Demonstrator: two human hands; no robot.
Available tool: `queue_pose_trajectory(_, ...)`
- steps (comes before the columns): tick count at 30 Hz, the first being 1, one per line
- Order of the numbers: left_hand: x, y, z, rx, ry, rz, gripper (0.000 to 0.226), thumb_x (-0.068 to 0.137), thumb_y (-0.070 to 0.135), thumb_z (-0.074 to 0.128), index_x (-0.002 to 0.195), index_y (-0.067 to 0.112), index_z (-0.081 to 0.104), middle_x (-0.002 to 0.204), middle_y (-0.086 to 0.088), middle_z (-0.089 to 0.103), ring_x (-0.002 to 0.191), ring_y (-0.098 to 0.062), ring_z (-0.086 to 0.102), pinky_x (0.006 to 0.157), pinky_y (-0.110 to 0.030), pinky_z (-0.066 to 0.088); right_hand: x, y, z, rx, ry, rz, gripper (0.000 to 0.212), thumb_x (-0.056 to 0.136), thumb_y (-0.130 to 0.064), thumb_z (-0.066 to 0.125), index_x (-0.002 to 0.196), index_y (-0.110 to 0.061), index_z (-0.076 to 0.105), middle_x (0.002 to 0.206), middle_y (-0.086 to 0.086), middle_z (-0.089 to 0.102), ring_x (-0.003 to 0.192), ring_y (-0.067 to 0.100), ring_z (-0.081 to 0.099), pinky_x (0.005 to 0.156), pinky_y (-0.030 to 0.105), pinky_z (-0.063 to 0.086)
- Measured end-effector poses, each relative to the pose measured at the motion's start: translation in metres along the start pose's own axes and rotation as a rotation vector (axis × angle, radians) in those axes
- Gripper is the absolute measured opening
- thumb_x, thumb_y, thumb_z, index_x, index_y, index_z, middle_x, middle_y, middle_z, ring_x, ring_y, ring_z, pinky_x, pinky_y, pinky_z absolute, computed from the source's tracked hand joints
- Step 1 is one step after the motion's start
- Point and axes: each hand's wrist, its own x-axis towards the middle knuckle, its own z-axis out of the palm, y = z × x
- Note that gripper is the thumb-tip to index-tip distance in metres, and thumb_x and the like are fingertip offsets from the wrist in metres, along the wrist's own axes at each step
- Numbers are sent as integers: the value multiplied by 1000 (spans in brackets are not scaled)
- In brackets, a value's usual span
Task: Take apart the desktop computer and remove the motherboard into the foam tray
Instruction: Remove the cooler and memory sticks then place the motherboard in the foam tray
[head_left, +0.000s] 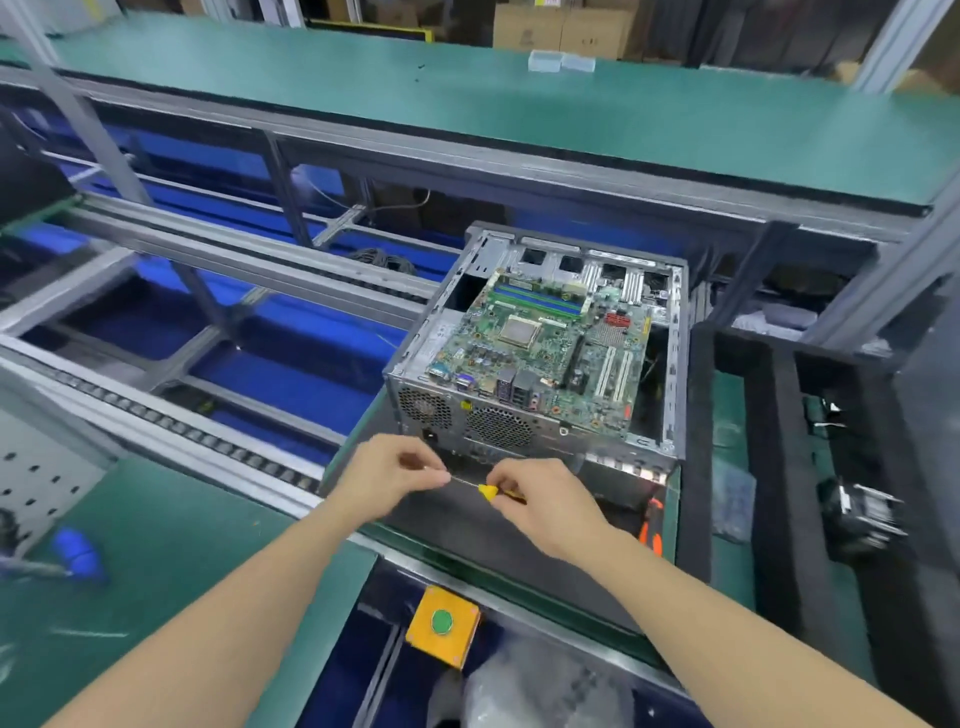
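Before the open computer case (493, 426), the right hand (545, 509) is gripping a yellow-handled screwdriver (488, 491) while the left hand (389, 475) is pinching its shaft, perhaps seating a bit; the motherboard (540, 343) is lying inside; next, its mounting screws probably need loosening.

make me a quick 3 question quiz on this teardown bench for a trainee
1. True or false: the motherboard sits inside the open computer case.
2. What does the right hand grip?
A) the yellow handle of the screwdriver
B) a loose cable
C) a fan
3. Fill in: the left hand pinches the screwdriver's thin metal ____.

Key: 1 true; 2 A; 3 shaft
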Motion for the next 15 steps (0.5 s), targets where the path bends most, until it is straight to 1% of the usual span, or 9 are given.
queue_pose_trajectory(1,3,0,14,106,60,16,10,78,34,88,75,32,78,80,11,74,77,-3,67,76,-22,50,-1,8,9,-15,14,27,18,100,-34,65,117,-31,70,111,-9,72,103,17,66,84,41,57)
queue_pose_trajectory(2,7,0,27,181,105,38,10,79,32,87,76,33,77,81,11,71,79,-4,65,76,-22,47,-1,16,16,-22,29,52,19,100,-34,65,119,-31,70,112,-9,72,104,18,66,85,40,56)
queue_pose_trajectory(4,14,-2,50,266,159,71,8,85,26,83,82,30,77,86,10,60,82,-11,61,77,-26,44,-2,26,27,-42,71,84,22,101,-34,64,123,-32,70,112,-9,70,106,19,65,87,38,55)
queue_pose_trajectory(5,18,-4,59,294,172,71,7,87,23,80,84,29,76,88,9,55,84,-14,59,78,-28,44,-3,30,32,-70,108,82,24,102,-34,63,124,-32,70,112,-9,69,107,18,64,87,37,54)
queue_pose_trajectory(7,24,-10,69,346,174,60,7,89,22,77,86,28,75,91,7,53,90,-18,57,84,-34,47,-4,32,41,-143,198,51,26,102,-34,62,126,-32,70,114,-9,68,110,18,63,90,34,53)
queue_pose_trajectory(9,28,-14,72,362,175,65,7,89,23,78,87,29,75,91,7,52,96,-21,56,87,-36,49,-5,31,49,-185,269,21,28,102,-33,62,129,-29,71,118,-8,70,114,19,62,94,33,51)
queue_pose_trajectory(11,29,-13,68,349,164,75,9,86,26,80,93,29,76,94,8,54,98,-20,58,89,-35,51,-6,27,52,-208,319,13,32,99,-29,67,130,-24,72,120,-6,72,113,22,65,96,34,53)
queue_pose_trajectory(13,26,-6,59,364,170,108,15,86,32,76,101,31,76,97,11,59,97,-16,62,85,-34,54,-8,22,51,-217,386,-36,32,90,-22,78,122,-18,76,113,-3,75,104,23,70,92,35,57)
queue_pose_trajectory(15,20,6,44,382,263,176,14,87,37,65,97,35,75,89,17,63,87,-10,63,74,-31,55,-9,14,45,-193,474,-156,29,84,-16,83,113,-14,79,106,-2,76,97,22,71,87,34,59)
